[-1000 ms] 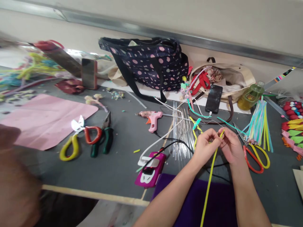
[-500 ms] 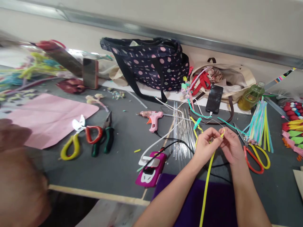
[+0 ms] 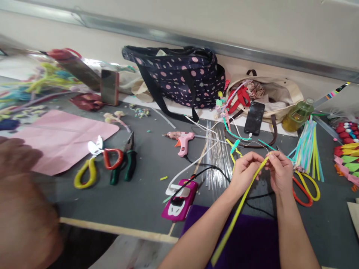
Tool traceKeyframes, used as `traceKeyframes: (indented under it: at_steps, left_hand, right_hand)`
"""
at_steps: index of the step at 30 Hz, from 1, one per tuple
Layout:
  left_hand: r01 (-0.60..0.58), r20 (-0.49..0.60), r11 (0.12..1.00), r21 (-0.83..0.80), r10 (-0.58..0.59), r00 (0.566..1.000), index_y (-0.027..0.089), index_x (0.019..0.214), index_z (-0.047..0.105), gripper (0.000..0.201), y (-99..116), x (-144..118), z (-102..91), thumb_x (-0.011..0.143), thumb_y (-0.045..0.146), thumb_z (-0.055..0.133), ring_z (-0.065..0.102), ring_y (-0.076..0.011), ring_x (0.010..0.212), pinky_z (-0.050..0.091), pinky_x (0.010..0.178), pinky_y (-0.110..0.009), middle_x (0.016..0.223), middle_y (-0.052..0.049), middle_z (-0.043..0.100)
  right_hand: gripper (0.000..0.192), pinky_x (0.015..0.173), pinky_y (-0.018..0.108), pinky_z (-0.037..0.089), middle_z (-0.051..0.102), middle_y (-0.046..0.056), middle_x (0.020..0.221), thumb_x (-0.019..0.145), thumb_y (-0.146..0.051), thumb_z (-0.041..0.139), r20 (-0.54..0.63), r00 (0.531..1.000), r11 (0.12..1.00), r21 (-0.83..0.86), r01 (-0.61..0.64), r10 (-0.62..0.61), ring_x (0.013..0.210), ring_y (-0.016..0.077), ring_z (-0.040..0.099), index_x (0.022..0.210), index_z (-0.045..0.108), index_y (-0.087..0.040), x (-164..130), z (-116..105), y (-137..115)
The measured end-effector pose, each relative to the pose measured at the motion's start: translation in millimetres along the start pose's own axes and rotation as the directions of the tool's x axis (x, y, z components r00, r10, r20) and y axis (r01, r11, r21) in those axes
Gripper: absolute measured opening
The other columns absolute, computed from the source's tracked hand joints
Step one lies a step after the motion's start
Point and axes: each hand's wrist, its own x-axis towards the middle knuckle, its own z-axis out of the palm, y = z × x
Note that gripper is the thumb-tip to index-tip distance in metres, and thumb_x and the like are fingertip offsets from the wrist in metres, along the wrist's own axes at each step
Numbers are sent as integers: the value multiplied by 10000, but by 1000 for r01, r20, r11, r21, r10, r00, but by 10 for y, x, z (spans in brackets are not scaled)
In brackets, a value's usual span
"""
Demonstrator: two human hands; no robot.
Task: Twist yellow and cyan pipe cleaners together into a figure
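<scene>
Between my fingers runs a long yellow pipe cleaner [image 3: 241, 201], its tail slanting down over my left forearm toward my lap. My left hand [image 3: 246, 170] is closed in a pinch on it. My right hand [image 3: 278, 168] pinches its upper end, where a thin wire loops away to the left. Just beyond my left hand lies a yellow twisted piece with a teal bit [image 3: 235, 146]. Scissors with red and yellow handles [image 3: 304, 190] rest beside my right wrist, partly hidden by it. A bundle of pastel pipe cleaners [image 3: 308, 149] lies behind them.
Left of my hands are clear sticks [image 3: 218, 157], a pink glue gun [image 3: 183, 142] and a magenta power strip [image 3: 181, 201] with cables. Farther left lie scissors [image 3: 86, 173], pliers [image 3: 129, 160] and pink paper [image 3: 64, 138]. Another person's hand [image 3: 25, 201] is at the left edge.
The pipe cleaner's tail has swung leftward across my left forearm. My right hand has shifted slightly right, farther from the left. The other person's hand has moved a little.
</scene>
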Motion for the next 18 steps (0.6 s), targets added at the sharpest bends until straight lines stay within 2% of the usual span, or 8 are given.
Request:
traceKeyframes:
  at_steps: [6, 10, 13, 18]
  left_hand:
    - [13, 61, 1000, -1, -13, 998, 135, 821, 649, 170, 6, 5, -13, 753, 286, 608, 529, -86, 504, 450, 447, -189, 651, -15, 622]
    - [57, 188, 998, -25, -51, 981, 134, 923, 618, 273, 33, -12, -40, 770, 356, 663, 604, -124, 645, 490, 484, -194, 821, -72, 675]
    - [76, 279, 997, -10, -70, 958, 134, 979, 601, 365, 38, -22, -54, 742, 387, 715, 611, -131, 664, 510, 511, -210, 846, -82, 676]
    - [13, 258, 999, 49, -26, 966, 130, 890, 624, 319, -12, -25, -33, 715, 371, 738, 578, -107, 623, 488, 502, -193, 790, -53, 655]
  right_hand:
    - [112, 471, 212, 383, 597, -19, 642, 729, -301, 726, -8, 1000, 999, 40, 27, -27, 536, 95, 500, 734, 671, -204, 7, -14, -17]
    - [131, 509, 214, 414, 621, -21, 670, 710, -285, 744, -14, 999, 996, 75, 44, -43, 553, 92, 515, 787, 675, -206, 7, -53, -32]
    - [146, 506, 213, 416, 634, -18, 673, 706, -289, 749, -7, 999, 994, 105, 40, -40, 551, 95, 522, 799, 673, -205, 0, -81, -32]
    - [176, 501, 220, 412, 645, -13, 672, 702, -330, 748, 31, 999, 993, 112, 27, -30, 547, 104, 529, 798, 676, -199, -10, -108, -20]
